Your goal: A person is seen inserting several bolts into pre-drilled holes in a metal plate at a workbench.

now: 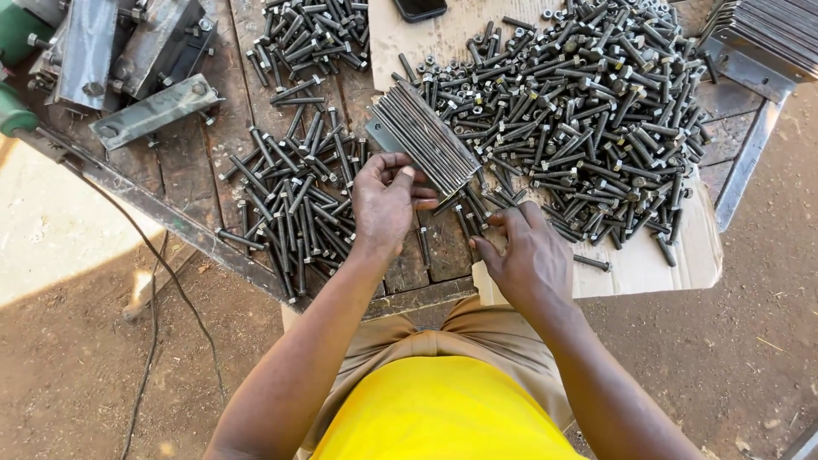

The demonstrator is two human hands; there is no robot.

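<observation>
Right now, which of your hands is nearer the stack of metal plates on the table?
Left. The left hand has its fingertips on the near end of the stack of metal plates. The right hand is lower and to the right, among loose bolts.

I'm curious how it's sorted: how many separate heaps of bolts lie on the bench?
3. A small heap of dark steel bolts at top centre, a second heap by the left hand, and the largest on cardboard above the right hand. More may lie off-frame.
</observation>
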